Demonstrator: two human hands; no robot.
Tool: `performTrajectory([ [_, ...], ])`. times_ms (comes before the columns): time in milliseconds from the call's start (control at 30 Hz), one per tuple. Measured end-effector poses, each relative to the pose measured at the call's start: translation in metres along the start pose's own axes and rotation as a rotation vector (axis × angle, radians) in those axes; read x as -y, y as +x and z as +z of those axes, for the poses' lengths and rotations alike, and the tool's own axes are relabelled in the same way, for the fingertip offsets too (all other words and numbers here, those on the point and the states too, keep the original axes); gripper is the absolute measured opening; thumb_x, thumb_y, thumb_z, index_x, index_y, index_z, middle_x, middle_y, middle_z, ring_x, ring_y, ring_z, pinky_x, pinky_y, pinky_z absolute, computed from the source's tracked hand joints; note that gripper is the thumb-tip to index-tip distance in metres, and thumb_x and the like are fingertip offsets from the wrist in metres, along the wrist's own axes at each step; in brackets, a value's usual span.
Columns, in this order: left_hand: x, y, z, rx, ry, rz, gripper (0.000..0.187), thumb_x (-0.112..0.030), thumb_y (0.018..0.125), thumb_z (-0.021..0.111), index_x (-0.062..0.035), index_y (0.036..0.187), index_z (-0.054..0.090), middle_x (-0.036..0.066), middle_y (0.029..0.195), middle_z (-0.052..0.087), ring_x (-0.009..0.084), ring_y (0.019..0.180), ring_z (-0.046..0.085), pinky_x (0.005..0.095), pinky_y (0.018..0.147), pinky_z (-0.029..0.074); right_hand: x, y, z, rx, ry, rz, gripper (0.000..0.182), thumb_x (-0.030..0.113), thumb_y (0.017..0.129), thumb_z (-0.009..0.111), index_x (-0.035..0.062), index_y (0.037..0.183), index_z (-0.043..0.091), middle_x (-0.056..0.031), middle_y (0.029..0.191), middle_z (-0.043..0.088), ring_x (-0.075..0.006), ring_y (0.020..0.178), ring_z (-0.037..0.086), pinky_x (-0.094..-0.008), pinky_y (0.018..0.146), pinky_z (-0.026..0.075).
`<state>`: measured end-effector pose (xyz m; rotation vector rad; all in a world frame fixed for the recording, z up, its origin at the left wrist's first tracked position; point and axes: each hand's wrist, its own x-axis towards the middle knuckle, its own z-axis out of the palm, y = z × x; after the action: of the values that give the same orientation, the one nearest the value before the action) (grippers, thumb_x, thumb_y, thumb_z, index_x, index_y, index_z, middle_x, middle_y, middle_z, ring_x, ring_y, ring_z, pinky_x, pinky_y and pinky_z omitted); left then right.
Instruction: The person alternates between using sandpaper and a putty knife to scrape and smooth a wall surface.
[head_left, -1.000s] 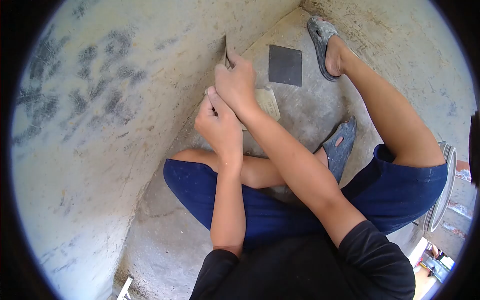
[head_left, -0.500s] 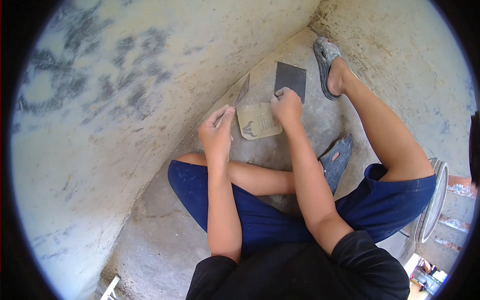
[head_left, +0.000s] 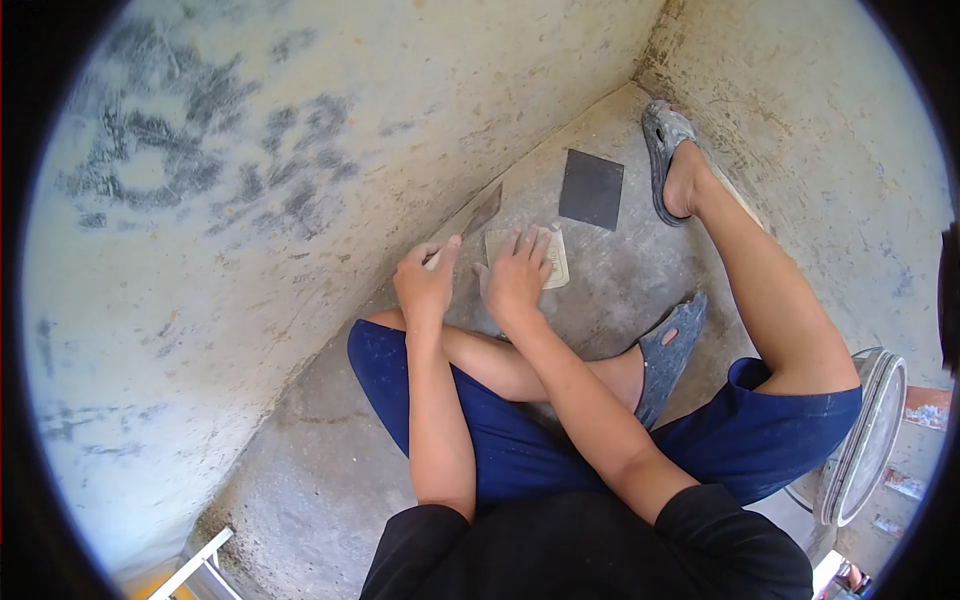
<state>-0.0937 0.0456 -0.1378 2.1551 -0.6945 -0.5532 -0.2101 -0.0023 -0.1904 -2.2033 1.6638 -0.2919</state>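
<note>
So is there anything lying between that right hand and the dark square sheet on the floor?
Nothing visible. The right hand rests on a tan printed sheet; bare concrete floor separates it from the dark square sheet. The left hand holds a flat metal blade off to the side.

A tan paper sheet (head_left: 548, 262) with dark print, a dark grey square (head_left: 591, 189), blue shorts (head_left: 520, 440), grey sandals (head_left: 667, 355).
</note>
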Motion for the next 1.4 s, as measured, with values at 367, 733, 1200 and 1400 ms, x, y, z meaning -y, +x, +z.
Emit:
performTrajectory([
  [367,0.038,0.009,0.022,0.1,0.347,0.13,0.045,-0.04,0.101,0.06,0.0026,0.099,0.075,0.031,0.094,0.071,0.048,0.095,0.069,0.0513,0.085,0.052,-0.043,0.055,-0.045,0.207,0.093,-0.046,0.038,0.006,0.087,0.059,-0.0085,0.12,0.067,-0.0337,0.126,0.064,-0.0469,0.129,0.056,-0.0548,0.113,0.04],
  [733,0.011,-0.018,0.037,0.275,0.417,0.121,0.03,-0.031,0.099,0.064,-0.003,0.102,0.074,0.027,0.105,0.071,0.0466,0.102,0.067,0.0532,0.087,0.051,-0.028,0.078,-0.094,-0.299,0.724,0.227,0.026,0.01,0.098,0.057,-0.0097,0.114,0.065,-0.0327,0.111,0.069,-0.0519,0.107,0.065,-0.0529,0.095,0.05],
  [1200,-0.021,0.025,0.054,0.351,-0.381,-0.164,0.036,-0.03,0.102,0.067,0.0043,0.111,0.068,0.016,0.099,0.075,0.0229,0.083,0.072,0.0355,0.074,0.059,-0.051,0.087,-0.046,0.263,2.194,0.456,0.028,0.005,0.098,0.058,-0.0013,0.125,0.061,-0.0136,0.119,0.07,-0.028,0.11,0.068,-0.0438,0.1,0.054],
  [1400,-0.031,0.061,0.06,0.548,-0.552,-0.155,0.032,-0.027,0.105,0.063,0.0043,0.112,0.062,0.013,0.101,0.073,0.0165,0.087,0.07,0.0331,0.078,0.058,-0.073,0.083,-0.051,0.468,2.114,0.26,0.035,0.01,0.097,0.059,-0.0047,0.129,0.06,-0.0166,0.125,0.07,-0.03,0.115,0.068,-0.045,0.104,0.052],
])
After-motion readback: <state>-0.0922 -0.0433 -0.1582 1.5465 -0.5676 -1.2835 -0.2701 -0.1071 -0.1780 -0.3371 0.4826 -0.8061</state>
